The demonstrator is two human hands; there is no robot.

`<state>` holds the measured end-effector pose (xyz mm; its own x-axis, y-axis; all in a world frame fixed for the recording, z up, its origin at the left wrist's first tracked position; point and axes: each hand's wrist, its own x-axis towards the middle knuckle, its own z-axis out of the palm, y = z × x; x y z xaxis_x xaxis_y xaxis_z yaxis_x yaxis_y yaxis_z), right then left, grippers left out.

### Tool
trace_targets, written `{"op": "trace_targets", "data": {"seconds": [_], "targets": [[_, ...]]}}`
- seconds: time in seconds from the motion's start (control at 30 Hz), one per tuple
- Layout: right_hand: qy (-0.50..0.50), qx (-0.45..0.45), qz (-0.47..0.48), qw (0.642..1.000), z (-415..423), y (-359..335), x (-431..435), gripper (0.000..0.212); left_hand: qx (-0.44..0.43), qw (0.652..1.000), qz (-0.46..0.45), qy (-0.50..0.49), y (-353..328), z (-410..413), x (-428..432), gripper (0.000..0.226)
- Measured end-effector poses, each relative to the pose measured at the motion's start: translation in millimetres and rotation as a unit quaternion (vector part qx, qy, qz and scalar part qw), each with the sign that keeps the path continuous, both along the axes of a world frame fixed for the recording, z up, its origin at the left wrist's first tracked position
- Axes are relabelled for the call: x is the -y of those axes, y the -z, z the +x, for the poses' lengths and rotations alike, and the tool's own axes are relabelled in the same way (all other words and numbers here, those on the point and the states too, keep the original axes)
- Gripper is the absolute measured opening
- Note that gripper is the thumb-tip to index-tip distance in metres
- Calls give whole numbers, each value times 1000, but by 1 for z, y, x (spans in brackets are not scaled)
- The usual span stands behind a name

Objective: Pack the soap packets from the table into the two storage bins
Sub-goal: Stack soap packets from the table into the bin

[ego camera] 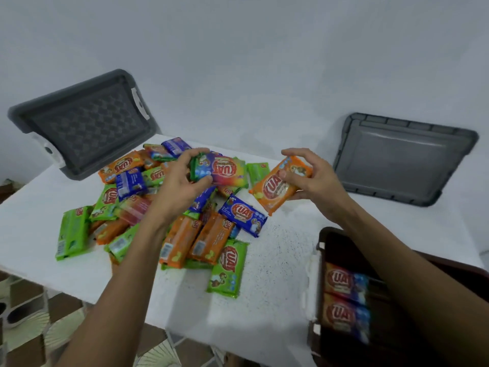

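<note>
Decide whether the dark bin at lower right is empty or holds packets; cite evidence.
Partly filled: two packets lie side by side inside the dark bin; the right forearm hides the rest.

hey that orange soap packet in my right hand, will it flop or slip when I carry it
Probably stiff: the orange packet holds a flat bar shape though the right hand grips only one end. Its glossy wrapper may be slippery. Flat faces suggest it won't roll.

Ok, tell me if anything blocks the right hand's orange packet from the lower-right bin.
Nothing visible does: only bare table lies between the orange packet, held by the right hand, and the open bin.
</note>
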<state>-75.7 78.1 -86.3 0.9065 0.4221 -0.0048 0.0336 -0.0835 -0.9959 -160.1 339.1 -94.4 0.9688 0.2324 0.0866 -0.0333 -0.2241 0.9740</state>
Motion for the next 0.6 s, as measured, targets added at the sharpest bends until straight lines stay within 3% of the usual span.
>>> {"op": "trace_targets", "data": {"seconds": [0.27,0.6], "targets": [[69,30,-6,997,-29,-14,70,17,24,997,-64,19,4,2,69,46],[127,-18,11,992,-83,-14,171,20,26,982,-186,27,4,-4,158,44]]}}
